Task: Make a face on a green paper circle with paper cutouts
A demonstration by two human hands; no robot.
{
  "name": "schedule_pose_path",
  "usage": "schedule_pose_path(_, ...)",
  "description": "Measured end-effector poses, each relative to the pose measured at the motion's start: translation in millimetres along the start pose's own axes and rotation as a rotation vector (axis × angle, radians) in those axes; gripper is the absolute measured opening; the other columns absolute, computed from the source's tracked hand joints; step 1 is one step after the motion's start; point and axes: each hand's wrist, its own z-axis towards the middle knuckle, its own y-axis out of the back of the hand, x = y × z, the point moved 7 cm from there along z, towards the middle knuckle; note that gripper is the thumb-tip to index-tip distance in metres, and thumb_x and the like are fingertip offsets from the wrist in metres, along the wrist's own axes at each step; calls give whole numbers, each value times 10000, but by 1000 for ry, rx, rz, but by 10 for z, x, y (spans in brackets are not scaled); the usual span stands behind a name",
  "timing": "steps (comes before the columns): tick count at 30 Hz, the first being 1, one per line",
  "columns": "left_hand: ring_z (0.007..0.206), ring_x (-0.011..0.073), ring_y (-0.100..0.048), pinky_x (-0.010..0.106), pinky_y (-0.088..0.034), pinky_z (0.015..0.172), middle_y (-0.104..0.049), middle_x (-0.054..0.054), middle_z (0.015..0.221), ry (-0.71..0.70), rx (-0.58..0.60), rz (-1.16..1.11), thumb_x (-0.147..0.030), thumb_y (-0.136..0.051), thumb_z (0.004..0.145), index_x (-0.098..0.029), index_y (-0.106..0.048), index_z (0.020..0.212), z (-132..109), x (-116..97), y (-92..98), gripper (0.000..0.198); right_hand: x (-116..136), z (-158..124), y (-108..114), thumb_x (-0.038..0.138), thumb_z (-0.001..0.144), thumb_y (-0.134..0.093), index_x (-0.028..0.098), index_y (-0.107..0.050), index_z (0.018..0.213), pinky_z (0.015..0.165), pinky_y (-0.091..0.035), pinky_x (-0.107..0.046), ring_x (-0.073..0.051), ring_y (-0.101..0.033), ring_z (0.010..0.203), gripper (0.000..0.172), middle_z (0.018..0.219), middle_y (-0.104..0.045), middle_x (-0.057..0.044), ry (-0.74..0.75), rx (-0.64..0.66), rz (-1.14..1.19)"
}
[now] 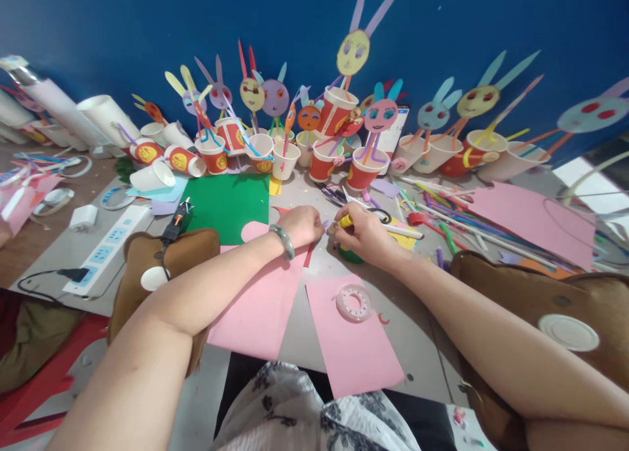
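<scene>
My left hand [303, 225], with a bangle on its wrist, is closed with the fingertips pinched together. At those fingertips shows a small pale purple piece [325, 225], too small to make out well. Facing it, my right hand [366, 236] is closed round a short yellow stick-like thing [345, 221]; its kind is hidden by the fingers. Beneath the right hand lies a dark green round thing [350, 257], partly covered. Scissors [378, 213] lie just behind the right hand. Pink paper sheets [255, 307] spread below my left forearm, and a tape roll [354, 303] rests on another.
Paper cups [322, 162] with rabbit-faced paper figures [381, 115] line the blue wall. Green card [223, 208] lies left, beside a power strip [108, 248]. Colored sticks [481, 231] and pink paper [535, 221] lie right. Brown cushions [550, 307] flank the desk edge.
</scene>
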Motion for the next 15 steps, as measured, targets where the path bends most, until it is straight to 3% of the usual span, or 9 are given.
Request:
schedule_pose_path(4, 709, 190, -619, 276, -402, 625, -721, 83, 759, -4, -1, 4, -261, -576, 792, -164, -724, 790, 18, 18, -14, 176, -90, -19, 62, 264, 771, -604, 235, -517, 860, 589, -422, -298, -154, -513, 578, 127, 728, -583, -1, -100, -77, 48)
schedule_pose_path(8, 707, 194, -626, 277, -411, 627, -722, 88, 754, 2, 12, 15, -250, -576, 787, -160, -733, 800, 30, 31, -32, 182, -89, -33, 87, 262, 786, -599, 246, -519, 864, 590, -445, -305, -156, -532, 592, 113, 804, -622, -24, -94, -133, 67)
schedule_pose_path(15, 719, 199, -628, 280, -401, 622, -725, 87, 763, -11, -6, -1, -295, -588, 804, -167, -726, 795, 17, 14, -10, 188, 25, -9, -30, 239, 776, -584, 233, -499, 855, 638, -455, -302, -176, -563, 669, 117, 769, -608, -23, -2, -11, 38)
